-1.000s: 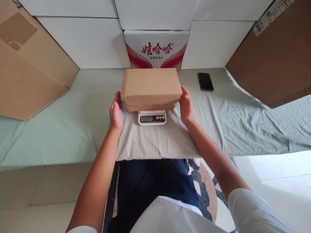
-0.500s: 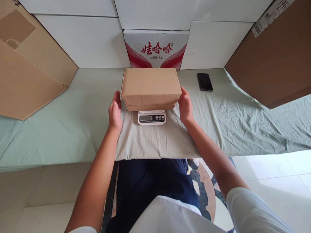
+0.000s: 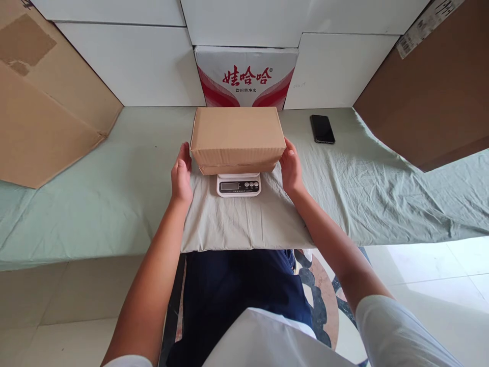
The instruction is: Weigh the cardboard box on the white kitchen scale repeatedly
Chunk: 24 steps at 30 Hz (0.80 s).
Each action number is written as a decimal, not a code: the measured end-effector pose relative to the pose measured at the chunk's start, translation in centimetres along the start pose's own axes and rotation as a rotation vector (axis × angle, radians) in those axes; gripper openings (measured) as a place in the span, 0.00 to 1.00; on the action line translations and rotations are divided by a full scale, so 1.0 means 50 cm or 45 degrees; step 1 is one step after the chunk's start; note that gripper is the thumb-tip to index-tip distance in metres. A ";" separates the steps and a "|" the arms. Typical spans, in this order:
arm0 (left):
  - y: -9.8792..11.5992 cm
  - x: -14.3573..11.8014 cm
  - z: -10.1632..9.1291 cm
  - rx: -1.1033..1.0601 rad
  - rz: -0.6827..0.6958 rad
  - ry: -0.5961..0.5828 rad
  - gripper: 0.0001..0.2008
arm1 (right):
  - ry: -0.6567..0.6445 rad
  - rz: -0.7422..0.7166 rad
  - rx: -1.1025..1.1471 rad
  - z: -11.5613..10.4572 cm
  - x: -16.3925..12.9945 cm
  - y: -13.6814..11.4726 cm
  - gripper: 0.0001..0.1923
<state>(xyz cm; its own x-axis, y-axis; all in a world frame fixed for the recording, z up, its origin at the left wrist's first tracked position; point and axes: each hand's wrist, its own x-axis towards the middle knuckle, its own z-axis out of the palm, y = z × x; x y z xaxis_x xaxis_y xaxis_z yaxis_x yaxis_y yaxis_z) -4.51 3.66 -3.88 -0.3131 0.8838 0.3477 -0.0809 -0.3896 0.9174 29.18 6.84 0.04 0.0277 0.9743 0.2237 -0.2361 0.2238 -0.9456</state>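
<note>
Left hand and right hand, unclenched, seemingly steady the cardboard box atop the digital scale by the surface's front edge. Lifting would need squeezing.

Single view, from camera worn on person's head, above near side of table. Faces forward and steeply down, past white shirt and dark trousers at bottom. Wide but fairly near: small box on scale sits just above middle, between left hand and right hand. White panels fill top edge; floor shows below; left carton and right carton run out of frame.
</note>
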 end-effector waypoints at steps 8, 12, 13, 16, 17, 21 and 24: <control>0.006 -0.003 0.001 -0.003 -0.020 -0.025 0.50 | -0.017 -0.012 -0.027 -0.003 -0.001 0.002 0.38; 0.012 -0.007 0.007 -0.021 -0.005 -0.043 0.50 | -0.002 -0.006 0.026 0.001 -0.001 -0.003 0.39; 0.013 -0.008 0.008 -0.031 0.001 -0.047 0.51 | -0.008 -0.003 0.043 0.002 -0.002 -0.005 0.39; 0.021 -0.013 0.015 -0.057 0.013 -0.073 0.51 | -0.048 -0.004 0.062 0.005 -0.007 -0.006 0.39; 0.024 -0.015 0.017 -0.058 0.015 -0.089 0.50 | -0.059 -0.009 0.053 0.006 -0.009 -0.005 0.40; 0.042 -0.028 0.031 -0.008 0.046 -0.185 0.45 | -0.092 -0.044 -0.020 0.012 -0.021 0.003 0.47; 0.053 -0.039 0.043 0.047 0.084 -0.202 0.45 | -0.116 -0.049 -0.032 0.022 -0.033 0.003 0.49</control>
<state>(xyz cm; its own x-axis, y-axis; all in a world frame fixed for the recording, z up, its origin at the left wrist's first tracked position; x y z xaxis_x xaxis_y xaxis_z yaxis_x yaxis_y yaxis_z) -2.09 1.45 -1.69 -0.1627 0.8875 0.4311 -0.0294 -0.4411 0.8970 28.05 5.22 -0.23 -0.0525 0.9587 0.2795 -0.2122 0.2628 -0.9412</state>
